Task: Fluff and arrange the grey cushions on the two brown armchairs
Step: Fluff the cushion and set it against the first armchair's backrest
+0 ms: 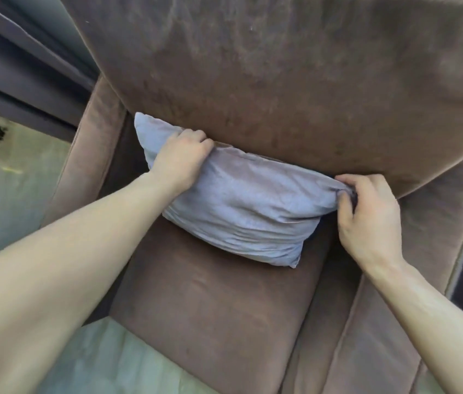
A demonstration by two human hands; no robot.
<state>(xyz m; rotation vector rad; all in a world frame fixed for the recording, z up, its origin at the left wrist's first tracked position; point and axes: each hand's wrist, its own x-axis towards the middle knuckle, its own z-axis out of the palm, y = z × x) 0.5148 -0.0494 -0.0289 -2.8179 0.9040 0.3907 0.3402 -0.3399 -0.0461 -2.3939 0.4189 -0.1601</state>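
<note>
A grey cushion [241, 206] leans tilted against the backrest of a brown armchair [281, 81], its lower edge resting on the seat [210, 302]. My left hand [180, 159] grips the cushion's top edge near its upper left corner. My right hand [366, 217] pinches the cushion's right corner, where the fabric bunches between my fingers. Only this one armchair and one cushion are in view.
The chair's left armrest [94, 155] and right armrest [429, 251] flank the seat. Grey curtains [20, 66] hang at the upper left. Pale floor [8, 200] shows left of the chair and below the seat front.
</note>
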